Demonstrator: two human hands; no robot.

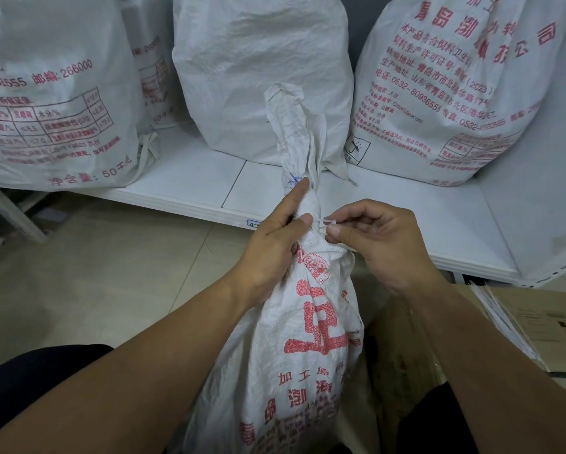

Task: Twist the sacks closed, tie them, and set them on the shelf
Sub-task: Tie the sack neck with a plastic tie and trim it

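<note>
The white woven plastic sack with red print (307, 339) stands upright on the floor between the person's knees, just in front of the low white metal shelf (209, 178), with its twisted neck (299, 149) pointing up. The left hand (275, 247) grips the neck from the left, fingers curled round it and the index finger laid straight along the twist. The right hand (383, 237) pinches the free tail of a thin white plastic cable tie (324, 223) looped round the neck; the hands are close together, one on each side of the loop. The woven fabric appears soft, crinkled and slick, so the twist is likely to unwind if released before the cable tie is drawn tight. Hold it just below the loop. To lift, take the tied neck with one hand and support the base with the other. The actual weight cannot be judged. Three similar white printed sacks (455, 86) rest on the shelf. Legible print there includes "净含量: 50千克", "邮编: 266000", "0532-80936555" and "(2023)". The held sack shows "加工原料" beneath a large red character. At right, a brown cardboard box (543, 352) carries a bundle of spare white ties (504, 309).
</note>
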